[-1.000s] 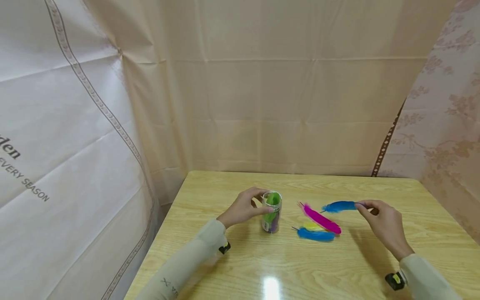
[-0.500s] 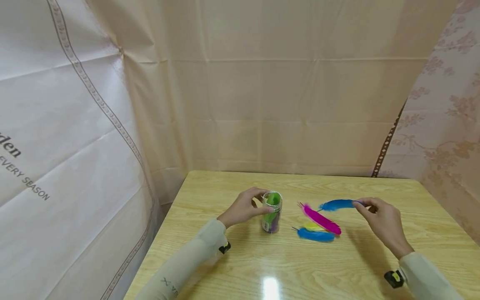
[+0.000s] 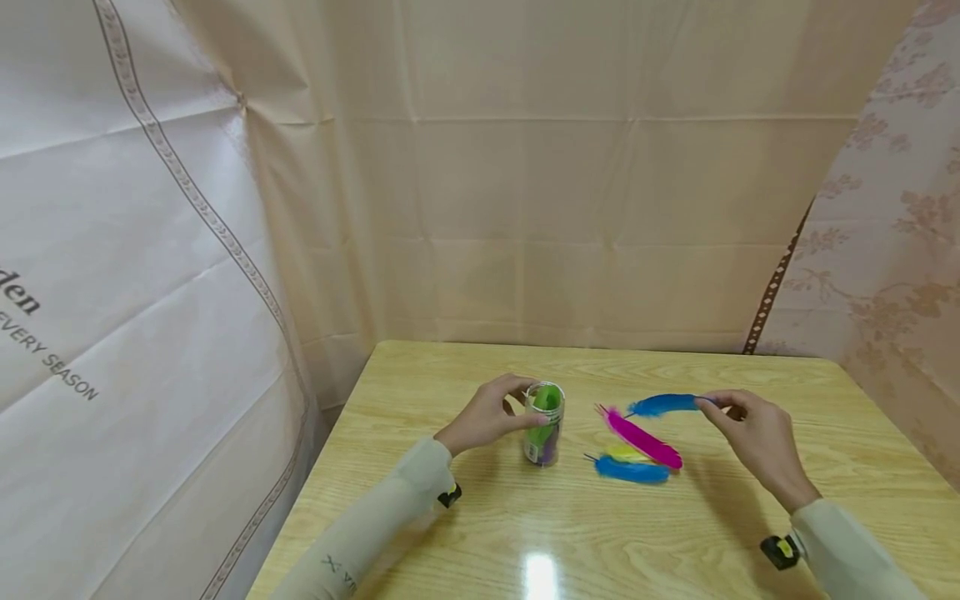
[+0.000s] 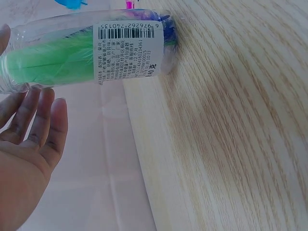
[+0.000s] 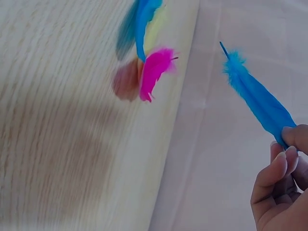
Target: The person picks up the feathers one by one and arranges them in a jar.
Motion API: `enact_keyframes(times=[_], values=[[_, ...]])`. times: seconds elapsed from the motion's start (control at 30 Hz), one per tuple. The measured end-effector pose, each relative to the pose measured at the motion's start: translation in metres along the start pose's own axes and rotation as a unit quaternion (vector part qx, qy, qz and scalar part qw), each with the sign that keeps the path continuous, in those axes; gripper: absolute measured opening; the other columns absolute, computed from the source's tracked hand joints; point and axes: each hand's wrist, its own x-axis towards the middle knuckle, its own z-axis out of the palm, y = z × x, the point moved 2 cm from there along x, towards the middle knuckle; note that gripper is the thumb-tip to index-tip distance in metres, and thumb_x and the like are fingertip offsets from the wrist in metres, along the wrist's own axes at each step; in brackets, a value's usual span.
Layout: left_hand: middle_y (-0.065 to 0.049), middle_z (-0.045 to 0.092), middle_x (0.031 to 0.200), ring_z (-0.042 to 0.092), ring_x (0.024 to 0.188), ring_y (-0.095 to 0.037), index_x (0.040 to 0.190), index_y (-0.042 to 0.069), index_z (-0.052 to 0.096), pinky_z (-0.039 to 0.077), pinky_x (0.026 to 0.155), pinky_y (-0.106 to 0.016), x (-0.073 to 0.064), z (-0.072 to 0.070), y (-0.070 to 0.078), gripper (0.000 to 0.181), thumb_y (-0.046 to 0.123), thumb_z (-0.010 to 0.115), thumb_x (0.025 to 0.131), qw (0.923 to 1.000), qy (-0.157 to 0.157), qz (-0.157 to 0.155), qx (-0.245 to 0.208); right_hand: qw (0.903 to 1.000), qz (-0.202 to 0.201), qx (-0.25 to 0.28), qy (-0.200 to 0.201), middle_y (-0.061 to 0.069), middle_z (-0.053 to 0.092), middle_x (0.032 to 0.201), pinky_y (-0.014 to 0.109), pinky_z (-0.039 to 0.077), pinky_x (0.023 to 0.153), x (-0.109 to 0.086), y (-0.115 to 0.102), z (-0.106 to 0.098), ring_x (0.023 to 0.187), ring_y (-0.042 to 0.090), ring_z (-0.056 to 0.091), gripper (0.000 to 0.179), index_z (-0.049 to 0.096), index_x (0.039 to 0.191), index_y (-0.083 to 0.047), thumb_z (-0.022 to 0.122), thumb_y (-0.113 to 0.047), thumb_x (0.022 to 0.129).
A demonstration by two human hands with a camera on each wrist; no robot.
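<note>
A clear jar (image 3: 542,450) with a white printed label stands upright on the table, and my left hand (image 3: 483,417) grips it near its rim. Inside it show a green feather (image 4: 53,57) and some purple and blue ones. My right hand (image 3: 757,437) pinches a blue feather (image 5: 260,98) by its tip, above the table, with the bare quill pointing left toward the jar. Below and left of that hand lie a magenta feather (image 3: 643,439), a yellow feather (image 3: 627,453) partly hidden under it, and another blue feather (image 3: 632,469).
The wooden table (image 3: 465,550) has its far edge close to a hanging beige cloth (image 3: 510,208). A white printed cloth (image 3: 150,333) hangs at the left, and a floral one (image 3: 900,275) at the right. Black cameras sit at both wrists.
My right hand has moved a little left and up with the blue feather, bringing its quill nearer the jar. The left hand, the jar and the lying feathers have stayed put.
</note>
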Motion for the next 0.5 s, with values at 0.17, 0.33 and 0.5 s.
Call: enact_keyframes(times=[0.17, 0.33, 0.5], values=[[0.016, 0.055, 0.116, 0.054, 0.098, -0.009, 0.131, 0.034, 0.053, 0.052, 0.071, -0.026, 0.0003, 0.0004, -0.0007, 0.058, 0.057, 0.067, 0.080, 1.0000, 0.000, 0.001, 0.001, 0.9999, -0.004, 0.008, -0.006, 0.002, 0.064, 0.083, 0.023, 0.037, 0.044, 0.0014, -0.0034, 0.0002, 0.058, 0.012, 0.047, 0.026, 0.072, 0.099, -0.013, 0.064, -0.037, 0.091], [0.016, 0.056, 0.116, 0.054, 0.098, -0.007, 0.131, 0.034, 0.053, 0.053, 0.072, -0.026, 0.0007, 0.0006, -0.0009, 0.059, 0.057, 0.068, 0.079, 1.0000, 0.001, -0.006, -0.006, 0.9998, -0.009, 0.014, -0.011, 0.002, 0.063, 0.082, 0.024, 0.035, 0.042, 0.0025, -0.0065, 0.0004, 0.055, 0.011, 0.045, 0.024, 0.071, 0.099, -0.015, 0.064, -0.037, 0.092], [0.016, 0.056, 0.116, 0.054, 0.098, -0.007, 0.131, 0.032, 0.054, 0.052, 0.072, -0.026, 0.0007, 0.0005, -0.0002, 0.060, 0.056, 0.069, 0.079, 0.9999, 0.003, -0.003, -0.009, 0.9997, -0.010, 0.019, -0.013, 0.002, 0.062, 0.081, 0.023, 0.035, 0.042, 0.0040, -0.0101, 0.0004, 0.056, 0.012, 0.045, 0.024, 0.071, 0.100, -0.015, 0.064, -0.036, 0.092]])
